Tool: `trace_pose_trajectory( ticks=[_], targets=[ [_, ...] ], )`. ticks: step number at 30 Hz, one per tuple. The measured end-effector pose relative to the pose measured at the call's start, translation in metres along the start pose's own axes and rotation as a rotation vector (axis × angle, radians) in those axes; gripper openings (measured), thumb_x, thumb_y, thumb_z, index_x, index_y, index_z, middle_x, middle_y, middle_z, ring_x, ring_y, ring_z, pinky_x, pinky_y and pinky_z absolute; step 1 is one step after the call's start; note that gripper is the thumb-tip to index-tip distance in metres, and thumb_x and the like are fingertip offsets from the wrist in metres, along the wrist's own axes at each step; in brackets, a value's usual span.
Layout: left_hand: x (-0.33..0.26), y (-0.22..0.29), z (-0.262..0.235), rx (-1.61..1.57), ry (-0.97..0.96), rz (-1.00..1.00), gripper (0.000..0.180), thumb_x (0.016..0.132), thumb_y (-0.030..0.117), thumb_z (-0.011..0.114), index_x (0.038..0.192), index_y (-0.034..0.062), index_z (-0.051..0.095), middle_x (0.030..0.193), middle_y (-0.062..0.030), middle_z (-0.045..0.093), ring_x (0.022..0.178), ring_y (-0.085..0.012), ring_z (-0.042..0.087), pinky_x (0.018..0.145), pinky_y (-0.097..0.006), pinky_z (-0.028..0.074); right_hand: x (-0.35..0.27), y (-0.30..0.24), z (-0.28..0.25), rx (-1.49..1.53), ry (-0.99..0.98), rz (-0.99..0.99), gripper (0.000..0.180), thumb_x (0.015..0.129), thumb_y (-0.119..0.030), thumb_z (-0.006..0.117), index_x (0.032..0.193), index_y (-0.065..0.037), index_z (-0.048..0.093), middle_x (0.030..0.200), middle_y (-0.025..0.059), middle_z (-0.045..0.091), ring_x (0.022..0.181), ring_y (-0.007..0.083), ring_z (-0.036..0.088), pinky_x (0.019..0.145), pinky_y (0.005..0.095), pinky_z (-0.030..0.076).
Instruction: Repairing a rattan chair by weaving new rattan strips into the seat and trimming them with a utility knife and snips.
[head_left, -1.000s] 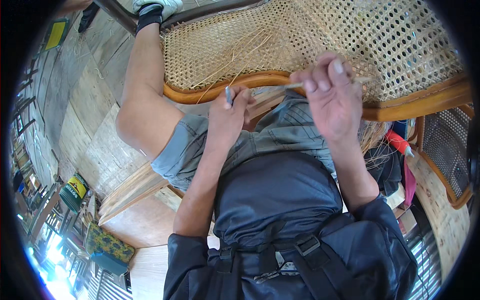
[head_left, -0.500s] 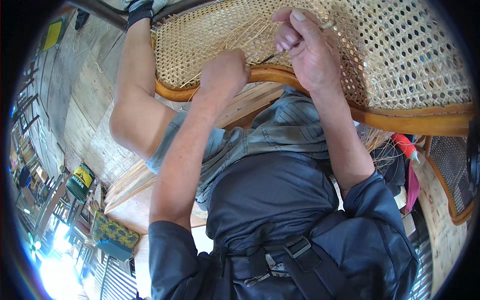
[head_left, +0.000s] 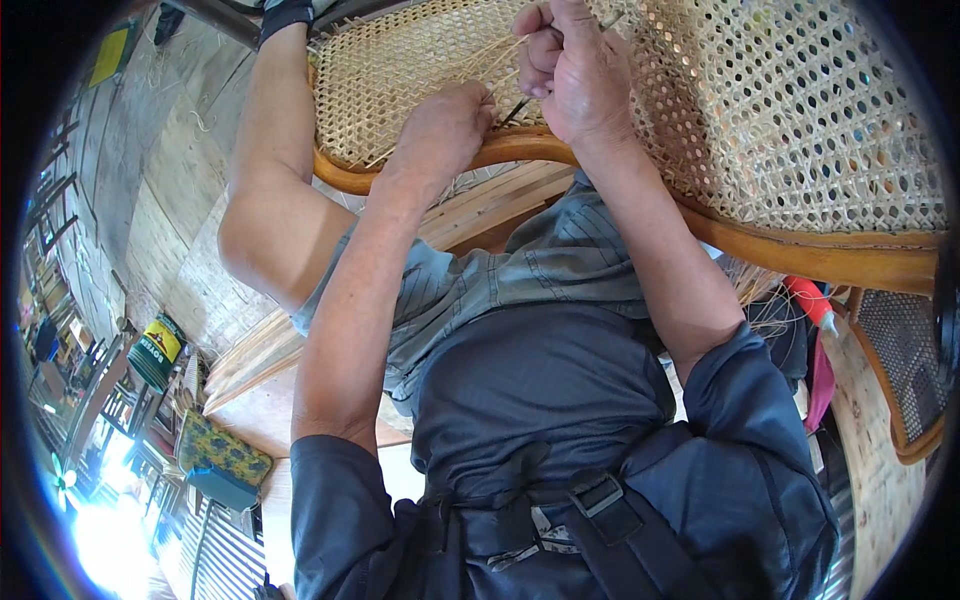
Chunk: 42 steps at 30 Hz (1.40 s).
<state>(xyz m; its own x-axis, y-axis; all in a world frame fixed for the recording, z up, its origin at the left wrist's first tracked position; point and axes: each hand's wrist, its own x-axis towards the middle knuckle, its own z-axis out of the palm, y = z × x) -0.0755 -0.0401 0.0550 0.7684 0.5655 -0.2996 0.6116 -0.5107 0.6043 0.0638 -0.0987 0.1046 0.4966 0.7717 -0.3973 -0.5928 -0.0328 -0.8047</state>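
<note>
A woven cane panel (head_left: 800,130) in a curved, varnished wooden frame (head_left: 525,147) lies across the top of the view, over my lap. Just above the frame's near edge, my left hand (head_left: 440,130) is closed, its fingertips pinching what looks like a cane strand. My right hand (head_left: 585,85) is closed around a slim awl (head_left: 516,109). Its dark, thin shaft points down-left to the weave beside my left fingertips, and its handle end pokes out behind my thumb. Loose cane strands (head_left: 485,65) fan over the panel between the hands. Where the awl's tip meets the cane is hard to make out.
My bent left leg (head_left: 270,190) is beside the panel. A bundle of wooden strips (head_left: 255,355) and a green-and-yellow can (head_left: 157,352) are at left. At right are a red-orange bottle (head_left: 808,300), tangled strands and another cane-panelled frame (head_left: 905,360).
My right hand has moved up and left with the awl, closer to my left hand. My left hand has shifted slightly up and left. The panel appears slightly lower at right.
</note>
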Motion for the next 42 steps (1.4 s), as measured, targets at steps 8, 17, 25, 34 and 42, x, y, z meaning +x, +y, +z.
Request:
trace_pose_trajectory(
  ticks=[8,17,25,34,42],
  targets=[
    [-0.001,-0.002,0.001,-0.036,-0.002,0.019,0.021,0.085,0.019,0.055,0.088,-0.0016,0.057,0.088,-0.0241,0.06,0.088,-0.0409,0.057,0.076,-0.048,0.044,0.005,0.009,0.006,-0.152,-0.282,-0.294,0.043,0.094,-0.043,0.044,0.076,-0.005,0.053,0.049,-0.0022,0.037,0.044,0.0094,0.039,0.041,0.0246,0.032],
    [-0.031,-0.002,-0.032,-1.218,0.362,-0.475,0.022,0.089,0.022,0.052,0.094,0.0012,0.059,0.069,-0.0017,0.055,0.048,-0.0061,0.043,0.041,-0.022,0.034,-0.004,0.025,0.023,-0.635,-0.482,-0.3,0.045,0.096,-0.04,0.042,0.072,-0.005,0.057,0.055,-0.0038,0.042,0.049,0.005,0.037,0.045,0.0214,0.029],
    [-0.096,0.044,0.041,-1.907,-0.163,-0.902,0.018,0.09,0.022,0.053,0.091,0.0047,0.055,0.07,-0.0014,0.053,0.049,-0.0092,0.043,0.042,-0.02,0.032,-0.002,0.018,-0.002,-0.463,-0.307,-0.18,0.035,0.094,-0.034,0.047,0.075,-0.006,0.056,0.054,-0.0017,0.04,0.049,0.0073,0.038,0.048,0.0253,0.035],
    [-0.055,0.019,0.105,-2.3,0.176,-0.769,0.022,0.08,0.036,0.069,0.08,0.0201,0.053,0.059,0.0038,0.051,0.046,-0.0096,0.049,0.038,-0.024,0.035,-0.009,-0.01,0.0,-0.286,-0.099,0.08,0.016,0.089,-0.023,0.057,0.094,-0.008,0.059,0.074,-0.006,0.047,0.065,0.004,0.043,0.06,0.0204,0.037],
    [-0.068,0.013,0.088,-2.021,0.084,-0.624,0.022,0.086,0.036,0.059,0.081,0.0145,0.056,0.053,0.0046,0.035,0.045,-0.0074,0.029,0.042,-0.023,0.021,-0.012,0.016,0.023,-0.472,-0.229,-0.011,0.043,0.096,-0.043,0.042,0.071,-0.008,0.045,0.054,-0.0044,0.028,0.046,0.005,0.025,0.043,0.0234,0.021]
  ],
)
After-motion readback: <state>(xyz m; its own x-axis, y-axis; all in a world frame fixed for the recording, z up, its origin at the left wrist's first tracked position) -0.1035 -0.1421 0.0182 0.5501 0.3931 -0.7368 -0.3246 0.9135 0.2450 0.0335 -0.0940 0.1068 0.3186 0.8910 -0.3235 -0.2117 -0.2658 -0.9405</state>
